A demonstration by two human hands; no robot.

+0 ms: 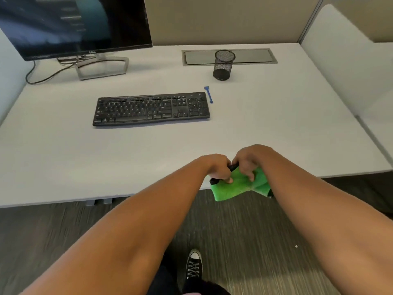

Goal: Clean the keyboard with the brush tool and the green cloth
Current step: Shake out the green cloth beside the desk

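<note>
So the keyboard (151,109) is a black full-size one with a number pad on its right end, sitting flat in the middle of the white counter (276,128). Its long axis runs left to right across the view, tilted a touch so the right end sits a bit farther back, with the spacebar edge facing the person.

Just past its far right corner there's a small blue tool (208,94), thin and stick-like, wider at the far end. It lies almost front to back, so roughly crosswise to the keyboard, right beside it; can't tell if they touch.

The green cloth (240,186) is bright, fuzzy and bunched up, held at the near counter edge, partly hanging over the floor. The left hand (219,169) has its fingers curled, pinching the cloth's left side along with something black and slim that I can't make out. The right hand (247,161) has its fingers curled down too, gripping the cloth's top.

Further back: a black mesh pen cup (223,64) and a monitor (74,26) on its stand at far left.
</note>
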